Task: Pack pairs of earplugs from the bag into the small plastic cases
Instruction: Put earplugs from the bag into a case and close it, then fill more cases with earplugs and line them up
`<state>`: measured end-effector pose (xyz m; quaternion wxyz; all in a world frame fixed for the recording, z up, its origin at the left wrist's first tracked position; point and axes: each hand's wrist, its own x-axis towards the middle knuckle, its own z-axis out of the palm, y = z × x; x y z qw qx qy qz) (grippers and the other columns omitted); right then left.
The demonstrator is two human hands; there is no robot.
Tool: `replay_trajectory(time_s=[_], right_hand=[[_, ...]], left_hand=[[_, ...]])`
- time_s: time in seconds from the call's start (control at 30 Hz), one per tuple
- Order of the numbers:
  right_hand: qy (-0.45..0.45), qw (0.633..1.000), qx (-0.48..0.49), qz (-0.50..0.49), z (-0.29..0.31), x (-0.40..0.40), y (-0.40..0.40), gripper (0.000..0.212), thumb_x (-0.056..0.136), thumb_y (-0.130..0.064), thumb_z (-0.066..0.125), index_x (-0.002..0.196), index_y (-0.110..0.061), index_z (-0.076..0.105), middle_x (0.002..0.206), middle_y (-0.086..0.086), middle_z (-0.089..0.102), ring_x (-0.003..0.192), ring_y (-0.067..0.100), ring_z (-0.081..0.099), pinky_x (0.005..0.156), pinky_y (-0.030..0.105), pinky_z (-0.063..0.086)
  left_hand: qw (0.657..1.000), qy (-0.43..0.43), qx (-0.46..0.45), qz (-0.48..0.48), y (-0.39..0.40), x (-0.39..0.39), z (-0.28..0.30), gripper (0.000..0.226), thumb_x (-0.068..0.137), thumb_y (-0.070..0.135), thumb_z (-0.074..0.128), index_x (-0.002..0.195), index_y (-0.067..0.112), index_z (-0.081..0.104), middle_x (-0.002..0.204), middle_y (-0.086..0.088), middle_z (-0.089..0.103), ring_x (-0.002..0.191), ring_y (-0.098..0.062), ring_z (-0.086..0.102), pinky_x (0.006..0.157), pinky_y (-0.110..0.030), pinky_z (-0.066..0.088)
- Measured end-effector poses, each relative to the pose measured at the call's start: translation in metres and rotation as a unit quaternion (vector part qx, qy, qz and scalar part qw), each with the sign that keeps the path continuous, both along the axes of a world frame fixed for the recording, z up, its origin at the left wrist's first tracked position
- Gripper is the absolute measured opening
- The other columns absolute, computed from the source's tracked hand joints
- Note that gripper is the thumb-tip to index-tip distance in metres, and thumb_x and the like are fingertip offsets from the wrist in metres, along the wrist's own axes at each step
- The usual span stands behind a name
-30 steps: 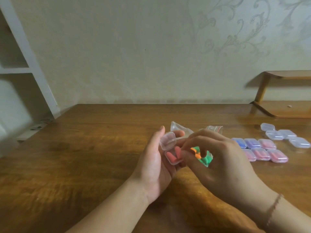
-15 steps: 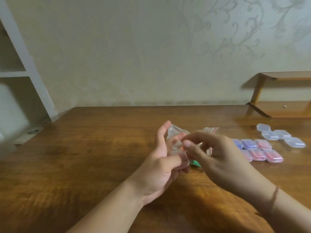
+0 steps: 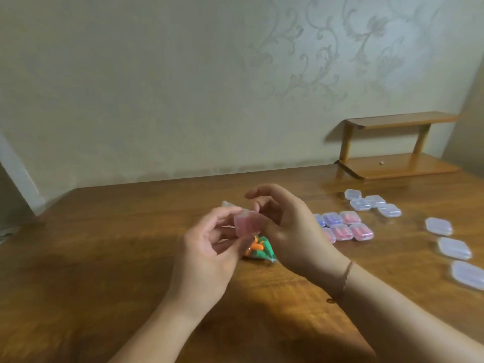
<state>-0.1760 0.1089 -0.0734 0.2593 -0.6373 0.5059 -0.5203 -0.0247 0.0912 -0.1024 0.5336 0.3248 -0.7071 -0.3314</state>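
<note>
Here both hands [image 3: 207, 247] pinch pink case [image 3: 246, 223] above bag [image 3: 262, 248], mid-table [image 3: 104, 258]

We find the left hand [image 3: 207, 255] and the right hand [image 3: 290, 229] raised over the middle of the tabletop [image 3: 104, 252], with a closed case [image 3: 246, 223] held between them and the bag of earplugs [image 3: 259, 248] lying on the tabletop directly beneath. To the right of the hands we see a cluster of filled cases [image 3: 343, 226]; behind it sits a group of empty cases [image 3: 372, 203], and further right a row of three more cases [image 3: 454, 248] runs toward the near edge. At the far right corner, against the wall, a small wooden shelf [image 3: 392, 145] stands on the tabletop.
</note>
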Motion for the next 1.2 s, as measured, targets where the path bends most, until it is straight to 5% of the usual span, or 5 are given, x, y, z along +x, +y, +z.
replay_trajectory(time_s=[0.4,0.6,0.73,0.9,1.2], right_hand=[[-0.026,0.999,0.025,0.012,0.019,-0.051,0.006,0.017,0.084,-0.008,0.072,0.100,-0.011,0.067,0.091,0.008,0.072,0.086,0.020,0.071,0.077,0.032,0.060],[0.141,0.966,0.164,-0.139,-0.009,-0.096,0.019,0.011,0.084,-0.020,0.072,0.086,-0.027,0.065,0.087,-0.006,0.069,0.070,0.008,0.067,0.059,0.024,0.055],[0.129,0.952,0.255,-0.107,-0.013,-0.107,0.023,0.009,0.087,-0.011,0.068,0.093,-0.018,0.066,0.084,-0.003,0.069,0.062,0.012,0.070,0.054,0.023,0.057],[0.122,0.945,0.278,-0.126,-0.013,-0.122,0.022,0.013,0.087,-0.012,0.068,0.097,-0.017,0.062,0.089,0.003,0.070,0.064,0.014,0.070,0.054,0.023,0.057],[0.255,0.917,0.226,-0.207,-0.029,-0.107,0.013,0.016,0.085,-0.039,0.066,0.098,-0.028,0.067,0.106,-0.001,0.056,0.088,0.013,0.059,0.073,0.028,0.056]], left_hand=[[0.986,-0.136,-0.086,0.047,-0.004,-0.029,0.009,0.055,0.076,0.035,0.075,0.127,0.042,0.054,0.125,0.017,0.063,0.114,0.001,0.060,0.089,-0.020,0.055],[0.914,-0.338,-0.222,0.038,-0.022,-0.038,0.005,0.062,0.076,0.055,0.066,0.132,0.030,0.054,0.134,0.013,0.052,0.131,-0.008,0.040,0.112,-0.040,0.038],[0.828,-0.475,-0.296,0.023,-0.016,-0.057,0.000,0.055,0.076,0.062,0.060,0.123,0.034,0.058,0.133,0.015,0.052,0.138,-0.015,0.031,0.121,-0.053,0.008],[0.811,-0.502,-0.300,0.029,-0.019,-0.072,-0.007,0.024,0.080,0.047,0.062,0.099,0.035,0.068,0.114,0.022,0.061,0.136,-0.018,0.037,0.116,-0.051,-0.018],[0.818,-0.469,-0.330,0.053,-0.018,-0.084,-0.018,0.013,0.084,0.040,0.059,0.084,0.031,0.068,0.087,0.017,0.065,0.098,-0.016,0.056,0.109,-0.056,0.018]])
